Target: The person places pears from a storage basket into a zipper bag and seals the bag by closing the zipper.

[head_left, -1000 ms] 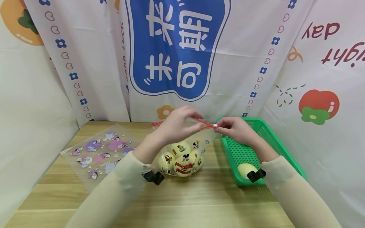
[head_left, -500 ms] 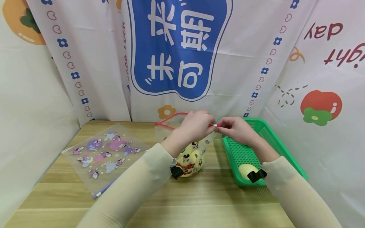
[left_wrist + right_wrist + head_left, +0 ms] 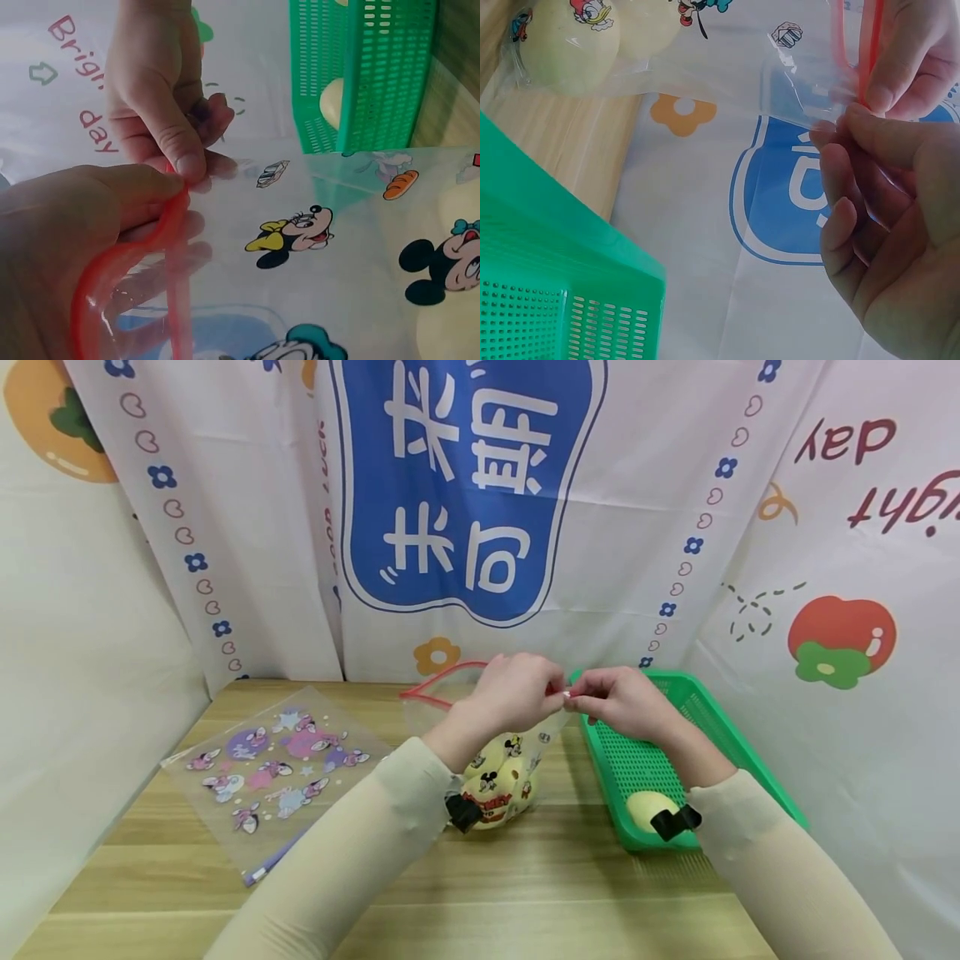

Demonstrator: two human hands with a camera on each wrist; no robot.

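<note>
Both hands meet at one upper corner of a clear printed bag (image 3: 491,789) with a red zip edge (image 3: 178,300), the bag's lower part down on the wooden counter (image 3: 525,893), between a flat bag and a green basket. The left hand (image 3: 517,693) pinches the zip edge close to that corner, thumb tip against the red strip, while the right hand (image 3: 626,700) pinches the very end of it between thumb and forefinger, its other fingers loosely curled below; the fingertips of the two are just beside one another. Away from the pinched corner the two red strips part, leaving the bag's mouth gaping in a loop. Several pale yellow balls (image 3: 570,49) bulge in the bottom of the bag behind its cartoon mice and red lettering. To the right the green basket (image 3: 633,764) has a pale ball (image 3: 648,810) in its near end, partly hidden by a black strap (image 3: 677,821) at the right wrist. To the left the flat bag (image 3: 277,768), printed in pink and purple, lies on the counter with its purple zip strip (image 3: 277,855) towards the person, partly covered by the left sleeve (image 3: 360,843)
</note>
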